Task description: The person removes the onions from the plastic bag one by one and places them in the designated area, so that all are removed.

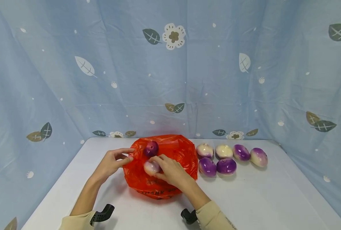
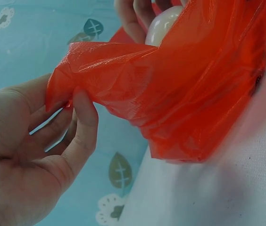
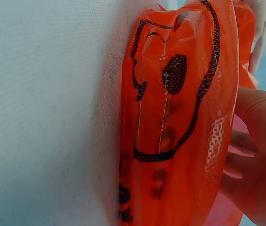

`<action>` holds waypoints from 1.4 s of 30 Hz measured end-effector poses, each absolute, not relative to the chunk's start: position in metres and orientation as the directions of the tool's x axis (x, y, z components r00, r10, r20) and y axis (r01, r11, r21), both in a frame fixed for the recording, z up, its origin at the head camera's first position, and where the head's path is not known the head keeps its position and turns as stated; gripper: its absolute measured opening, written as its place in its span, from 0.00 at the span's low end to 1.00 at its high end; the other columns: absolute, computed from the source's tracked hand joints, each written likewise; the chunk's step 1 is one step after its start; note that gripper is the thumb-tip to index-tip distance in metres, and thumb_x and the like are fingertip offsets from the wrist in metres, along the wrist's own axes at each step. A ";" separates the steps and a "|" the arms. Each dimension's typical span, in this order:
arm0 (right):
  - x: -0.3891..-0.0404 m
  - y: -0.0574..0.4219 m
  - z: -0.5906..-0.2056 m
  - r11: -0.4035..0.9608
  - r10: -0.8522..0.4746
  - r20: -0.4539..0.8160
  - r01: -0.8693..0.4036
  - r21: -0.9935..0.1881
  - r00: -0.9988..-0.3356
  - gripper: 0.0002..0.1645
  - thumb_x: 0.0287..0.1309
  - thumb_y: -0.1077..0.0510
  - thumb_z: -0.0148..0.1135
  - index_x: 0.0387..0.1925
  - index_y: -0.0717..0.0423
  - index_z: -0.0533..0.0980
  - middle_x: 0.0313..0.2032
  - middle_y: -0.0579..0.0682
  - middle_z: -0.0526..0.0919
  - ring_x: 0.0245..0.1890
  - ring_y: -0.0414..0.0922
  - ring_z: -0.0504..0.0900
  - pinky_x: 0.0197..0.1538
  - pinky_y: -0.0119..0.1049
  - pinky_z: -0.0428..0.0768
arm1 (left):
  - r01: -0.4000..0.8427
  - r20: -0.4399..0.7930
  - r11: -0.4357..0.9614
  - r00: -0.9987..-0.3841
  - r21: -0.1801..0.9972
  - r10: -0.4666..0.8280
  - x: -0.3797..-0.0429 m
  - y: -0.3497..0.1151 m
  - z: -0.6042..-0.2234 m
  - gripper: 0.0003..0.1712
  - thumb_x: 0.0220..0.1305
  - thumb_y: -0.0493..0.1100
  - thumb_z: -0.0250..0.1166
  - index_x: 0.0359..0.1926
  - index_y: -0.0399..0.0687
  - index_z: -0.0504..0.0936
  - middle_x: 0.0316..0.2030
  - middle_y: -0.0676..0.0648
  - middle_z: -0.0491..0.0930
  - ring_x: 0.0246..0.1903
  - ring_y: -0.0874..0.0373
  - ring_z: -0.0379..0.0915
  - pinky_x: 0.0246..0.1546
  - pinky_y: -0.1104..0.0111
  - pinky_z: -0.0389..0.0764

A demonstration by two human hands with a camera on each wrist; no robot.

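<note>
A red plastic bag (image 1: 173,147) with black print lies opened wide on the table. My left hand (image 1: 110,164) pinches the bag's left rim between thumb and fingers, and the left wrist view shows the film (image 2: 119,80) pulled outward there. Over the bag's mouth, my right hand (image 1: 170,169) grips a glossy pale purple-and-white turnip (image 1: 151,168) from its right side. Its white top (image 2: 163,26) shows above the rim in the left wrist view. A darker purple turnip (image 1: 151,149) rests inside the bag, behind the held one. In the right wrist view, the bag's wall partly hides my right hand (image 3: 260,150).
Right of the bag, several purple-and-white turnips (image 1: 226,166) stand in two close rows on the white table (image 1: 262,198). A blue curtain (image 1: 216,83) with leaf prints hangs behind and along the sides. Black wrist mounts (image 1: 102,213) sit at both sleeves.
</note>
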State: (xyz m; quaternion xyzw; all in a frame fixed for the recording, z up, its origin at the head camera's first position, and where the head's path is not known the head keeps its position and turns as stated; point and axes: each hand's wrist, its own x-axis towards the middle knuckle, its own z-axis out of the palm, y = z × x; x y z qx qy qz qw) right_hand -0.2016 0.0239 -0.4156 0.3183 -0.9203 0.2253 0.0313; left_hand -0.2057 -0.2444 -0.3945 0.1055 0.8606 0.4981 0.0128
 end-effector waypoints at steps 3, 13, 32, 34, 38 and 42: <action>-0.201 0.025 -0.416 0.698 -0.570 0.197 -0.596 -0.397 -0.798 0.31 0.55 0.47 0.70 0.61 0.34 0.70 0.50 0.44 0.78 0.53 0.43 0.81 0.55 0.44 0.82 | 0.170 0.083 0.488 -0.977 0.856 0.195 -0.206 -0.244 -0.394 0.24 0.62 0.49 0.68 0.58 0.51 0.81 0.47 0.41 0.84 0.43 0.50 0.79 0.38 0.67 0.83; -0.199 0.032 -0.416 0.704 -0.573 0.179 -0.592 -0.393 -0.800 0.31 0.56 0.46 0.70 0.61 0.34 0.70 0.51 0.44 0.78 0.53 0.44 0.81 0.56 0.46 0.81 | 0.171 0.086 0.493 -0.978 0.853 0.190 -0.206 -0.243 -0.394 0.24 0.61 0.50 0.69 0.58 0.52 0.81 0.47 0.42 0.84 0.41 0.51 0.79 0.37 0.67 0.82; -0.194 0.056 -0.406 0.708 -0.550 0.211 -0.585 -0.395 -0.808 0.31 0.57 0.43 0.69 0.62 0.34 0.71 0.53 0.44 0.79 0.54 0.44 0.80 0.55 0.48 0.81 | 0.174 0.089 0.497 -0.978 0.850 0.190 -0.206 -0.244 -0.396 0.23 0.62 0.49 0.69 0.58 0.53 0.82 0.49 0.41 0.83 0.42 0.52 0.80 0.38 0.67 0.82; -0.193 0.060 -0.405 0.709 -0.541 0.219 -0.581 -0.400 -0.812 0.31 0.56 0.43 0.69 0.61 0.34 0.71 0.53 0.43 0.79 0.54 0.44 0.80 0.55 0.48 0.81 | 0.172 0.086 0.496 -0.978 0.851 0.191 -0.206 -0.245 -0.396 0.23 0.62 0.50 0.69 0.58 0.52 0.82 0.49 0.41 0.83 0.42 0.51 0.80 0.38 0.67 0.82; -0.191 0.068 -0.402 0.708 -0.525 0.243 -0.577 -0.406 -0.816 0.32 0.55 0.43 0.70 0.61 0.33 0.71 0.54 0.43 0.79 0.54 0.44 0.81 0.55 0.48 0.81 | 0.169 0.081 0.497 -0.978 0.851 0.195 -0.206 -0.245 -0.395 0.24 0.62 0.50 0.69 0.58 0.52 0.81 0.48 0.41 0.84 0.42 0.51 0.80 0.37 0.67 0.82; -0.190 0.077 -0.399 0.706 -0.511 0.261 -0.574 -0.416 -0.819 0.32 0.55 0.44 0.71 0.62 0.33 0.71 0.55 0.42 0.79 0.55 0.43 0.80 0.56 0.47 0.81 | 0.166 0.078 0.499 -0.978 0.850 0.193 -0.205 -0.244 -0.395 0.24 0.62 0.51 0.69 0.58 0.52 0.81 0.47 0.41 0.83 0.42 0.50 0.79 0.37 0.67 0.82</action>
